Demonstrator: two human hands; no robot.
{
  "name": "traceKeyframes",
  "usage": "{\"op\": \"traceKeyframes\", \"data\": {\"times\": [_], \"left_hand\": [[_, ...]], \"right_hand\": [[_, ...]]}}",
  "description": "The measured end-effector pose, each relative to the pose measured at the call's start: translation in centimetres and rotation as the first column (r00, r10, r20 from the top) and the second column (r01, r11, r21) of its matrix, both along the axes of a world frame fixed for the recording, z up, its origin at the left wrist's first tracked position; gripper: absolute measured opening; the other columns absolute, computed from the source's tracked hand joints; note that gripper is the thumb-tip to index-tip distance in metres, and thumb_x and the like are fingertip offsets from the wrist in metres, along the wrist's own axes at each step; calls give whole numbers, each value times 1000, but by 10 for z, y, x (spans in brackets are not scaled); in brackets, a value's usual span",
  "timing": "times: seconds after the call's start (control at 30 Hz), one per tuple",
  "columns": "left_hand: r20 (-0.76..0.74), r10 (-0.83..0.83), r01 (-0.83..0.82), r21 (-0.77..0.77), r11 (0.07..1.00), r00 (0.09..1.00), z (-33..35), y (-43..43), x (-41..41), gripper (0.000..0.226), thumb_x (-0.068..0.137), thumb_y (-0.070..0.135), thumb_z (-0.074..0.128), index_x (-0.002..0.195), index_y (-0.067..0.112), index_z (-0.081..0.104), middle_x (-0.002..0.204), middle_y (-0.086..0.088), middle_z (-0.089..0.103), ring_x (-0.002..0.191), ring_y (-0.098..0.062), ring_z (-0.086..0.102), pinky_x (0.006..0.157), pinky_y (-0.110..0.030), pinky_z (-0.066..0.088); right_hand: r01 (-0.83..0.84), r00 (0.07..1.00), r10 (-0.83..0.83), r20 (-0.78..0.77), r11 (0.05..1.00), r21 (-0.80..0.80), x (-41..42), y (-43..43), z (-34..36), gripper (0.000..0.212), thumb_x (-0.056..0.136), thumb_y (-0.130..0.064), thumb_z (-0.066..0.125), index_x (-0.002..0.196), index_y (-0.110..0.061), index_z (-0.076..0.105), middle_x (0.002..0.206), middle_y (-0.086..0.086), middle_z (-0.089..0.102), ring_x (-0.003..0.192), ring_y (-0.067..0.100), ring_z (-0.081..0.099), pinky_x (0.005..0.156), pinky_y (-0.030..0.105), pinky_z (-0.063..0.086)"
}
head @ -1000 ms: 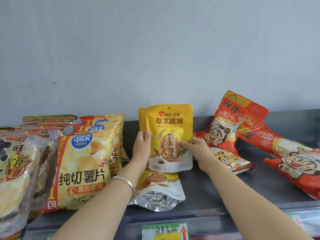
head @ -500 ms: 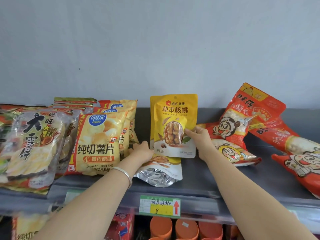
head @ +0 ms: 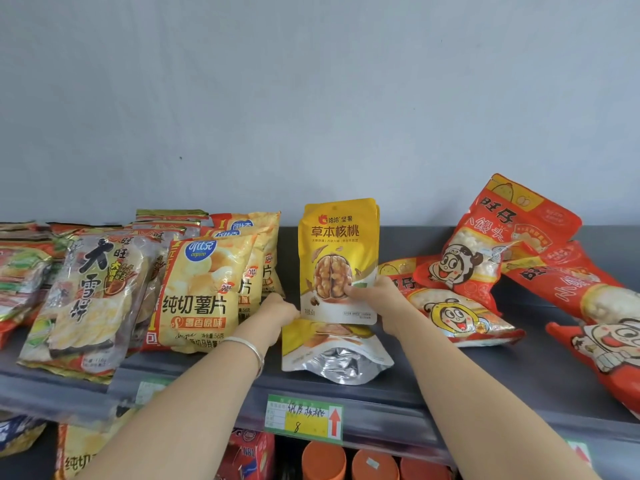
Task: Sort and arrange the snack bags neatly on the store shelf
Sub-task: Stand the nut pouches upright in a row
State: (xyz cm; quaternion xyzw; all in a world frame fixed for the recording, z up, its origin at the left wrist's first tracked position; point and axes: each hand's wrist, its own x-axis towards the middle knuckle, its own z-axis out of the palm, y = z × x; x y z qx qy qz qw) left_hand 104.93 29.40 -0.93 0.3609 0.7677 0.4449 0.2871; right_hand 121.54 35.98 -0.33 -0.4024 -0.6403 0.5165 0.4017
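Standing the pouch [head: 337, 237] upright at mid-shelf looks like your step in hand. Your right grip [head: 377, 299] grasps its lower right edge, thumb pressed on the front beside the walnut picture. Your left grip [head: 277, 311] sits curled at the lower left corner; I cannot tell whether it pinches the pouch or only rests against it. The pouch stands between the chip bags [head: 197, 289] on the left and the red bags [head: 498, 244] on the right, and the edge of another pouch shows just behind it. In front of it the flat pouch [head: 332, 355] lies on the shelf [head: 433, 375], silver base toward the front edge.

Watch the footing. The upright pouch seems to meet the top of the flat pouch, and if its base rests on that slick film rather than on the shelf, it will likely slide or tip forward once you let go. A fall could push the flat pouch over the front edge. Let go with one side first and the pouch may twist toward the chip bags. On the right, the red bags lean loosely, so a nudge from your right forearm could topple them further.
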Motion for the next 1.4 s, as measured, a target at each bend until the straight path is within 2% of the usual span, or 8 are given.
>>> {"op": "traceKeyframes", "data": {"times": [0.17, 0.33, 0.5, 0.7, 0.83, 1.1, 1.23, 1.4], "left_hand": [[107, -19, 14, 44, 999, 994, -4, -14, 4, 53, 89, -6, 46, 136, 12, 30, 99, -17, 54, 73, -23, 53, 51, -30, 44], [175, -8, -17, 139, 990, 985, 7, -29, 14, 17, 90, 1, 49, 102, 4, 62, 78, -12, 62, 70, -25, 59, 60, -32, 51], [158, -4, -42, 283, 958, 987, 26, -49, 18, 8, 79, 2, 60, 84, 3, 67, 75, -13, 61, 57, -23, 53, 56, -29, 51], [-29, 134, -114, 372, 921, 990, 36, -71, 21, 28, 77, 6, 57, 51, 13, 65, 63, -9, 60, 72, -30, 61, 70, -46, 59], [-146, 194, -109, 451, 886, 970, 39, -81, 26, 17, 77, 16, 59, 63, 7, 62, 65, -12, 54, 66, -29, 54, 67, -52, 58], [132, 41, -108, 549, 829, 990, 49, -84, 23, 23, 89, 0, 50, 79, 17, 61, 82, -9, 61, 66, -21, 58, 47, -23, 43], [142, -11, -85, 646, 758, 990, 54, -80, 22, 40, 89, -10, 50, 93, 29, 57, 123, -12, 57, 109, -28, 59, 87, -47, 52], [91, -59, -30, 753, 657, 994, 70, -75, 28, 72, 90, -13, 47, 143, 33, 30, 148, -2, 33, 134, -17, 36, 107, -39, 38]], "right_hand": [[-2, 1000, 2, 23, 1000, 3, -2, -2, -1, 15, 86, -19, 70, 93, -10, 61, 110, 20, 68, 90, 28, 64, 90, 48, 52], [22, 1000, -23, -13, 1000, -6, -3, -1, -1, 17, 88, -17, 69, 99, -6, 61, 107, 21, 68, 86, 28, 63, 84, 47, 54], [31, 999, -32, -12, 999, -30, -5, -1, -3, 31, 88, -18, 69, 111, -1, 58, 110, 20, 67, 99, 36, 66, 89, 54, 53], [1, 1000, -2, 20, 1000, 5, -6, -7, 0, 13, 92, -13, 63, 98, -12, 52, 111, 15, 63, 105, 35, 63, 94, 53, 51], [-30, 1000, 30, 5, 999, 15, -6, -9, -1, 15, 93, -10, 61, 107, -11, 56, 102, 12, 64, 99, 31, 63, 91, 48, 52], [21, 1000, -23, -18, 998, -62, -2, -10, 1, 12, 90, -2, 56, 100, -6, 51, 83, 12, 56, 78, 28, 56, 69, 37, 47], [28, 996, -32, -86, 999, -40, 6, -10, 1, 9, 92, 3, 51, 86, 3, 57, 73, 13, 58, 68, 24, 56, 61, 28, 45], [25, 996, -26, -89, 1000, -12, -2, 2, -7, 19, 92, -3, 48, 78, -13, 58, 85, 12, 62, 83, 28, 59, 78, 42, 51]]}}
